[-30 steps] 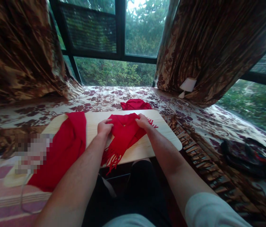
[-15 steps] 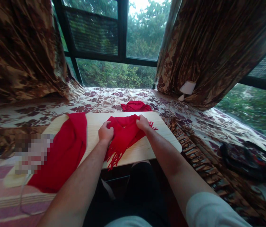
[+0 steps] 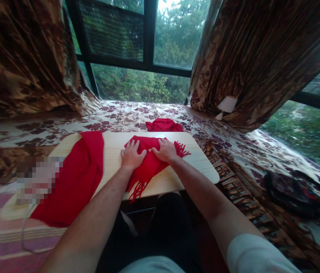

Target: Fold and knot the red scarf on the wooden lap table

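A red fringed scarf point(image 3: 145, 168) lies folded across the middle of a pale wooden board point(image 3: 111, 151). One fringe hangs toward the board's front edge; another pokes out on the right. My left hand point(image 3: 133, 154) rests flat on the scarf's left part, fingers spread. On its upper right part lies my right hand point(image 3: 164, 150), palm down with the fingers apart. A small gap in the cloth shows between my thumbs. Left of my hands, a larger red cloth point(image 3: 76, 182) is draped over the board's left end.
Behind the board is a bunched red cloth point(image 3: 164, 125) on the flower-patterned cover point(image 3: 125, 113). A small white lamp point(image 3: 227, 104) stands by the right curtain. A dark bag point(image 3: 293, 195) lies at the right. A blurred-out item with a cable point(image 3: 25, 231) sits far left.
Both hands have let go of the scarf's upper edge and now press flat on it, closer together. The scarf's top lies flatter on the board.
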A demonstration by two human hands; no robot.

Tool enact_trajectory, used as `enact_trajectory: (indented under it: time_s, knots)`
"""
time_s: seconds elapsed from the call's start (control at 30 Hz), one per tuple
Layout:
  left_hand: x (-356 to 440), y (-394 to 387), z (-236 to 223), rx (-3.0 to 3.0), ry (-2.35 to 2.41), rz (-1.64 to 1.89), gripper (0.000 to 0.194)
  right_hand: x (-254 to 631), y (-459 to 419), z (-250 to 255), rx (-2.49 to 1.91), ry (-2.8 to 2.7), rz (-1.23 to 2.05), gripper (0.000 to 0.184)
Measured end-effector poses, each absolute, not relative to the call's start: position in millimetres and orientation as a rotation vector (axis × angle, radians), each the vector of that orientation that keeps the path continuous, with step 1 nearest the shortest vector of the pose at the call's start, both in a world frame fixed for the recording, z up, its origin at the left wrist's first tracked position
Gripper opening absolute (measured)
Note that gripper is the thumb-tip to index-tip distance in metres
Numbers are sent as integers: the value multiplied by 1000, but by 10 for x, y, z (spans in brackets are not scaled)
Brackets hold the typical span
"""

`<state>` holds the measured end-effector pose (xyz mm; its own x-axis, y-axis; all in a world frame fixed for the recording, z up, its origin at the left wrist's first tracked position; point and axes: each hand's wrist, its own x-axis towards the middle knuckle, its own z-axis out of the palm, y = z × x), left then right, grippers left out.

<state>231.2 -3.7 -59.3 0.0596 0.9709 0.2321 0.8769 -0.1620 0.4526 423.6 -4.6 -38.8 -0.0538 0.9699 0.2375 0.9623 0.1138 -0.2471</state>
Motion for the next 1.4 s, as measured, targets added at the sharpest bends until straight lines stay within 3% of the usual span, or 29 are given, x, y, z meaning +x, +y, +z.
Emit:
enact_trajectory:
  time_s: [0.17, 0.37, 0.6, 0.9, 1.17, 1.33, 1.4]
  knots:
    - [2270, 27, -616, 2195, 1884, 441, 79, 4333, -15, -530, -1998, -2117, 216, 79]
    - [2189, 24, -635, 2156, 1813, 500, 78, 4342, -21, -530, -1990, -2087, 290, 78]
    - [1929, 34, -691, 1607, 1758, 1228, 44, 4682, -101, -453, -1964, -1570, 105, 42]
    - [1959, 3, -685, 1624, 1876, 1214, 27, 5223, -303, -645, -2080, -1027, 142, 39]
    - [1938, 13, -693, 1655, 1923, 1181, 26, 5191, -258, -697, -2065, -1072, 137, 32]
    - [1927, -108, -574, 1568, 2107, 1114, 46, 5036, -471, -506, -2041, -1186, -67, 26]
    - [1903, -208, -500, 1615, 2094, 963, 49, 4896, -602, -414, -2046, -1295, 25, 21]
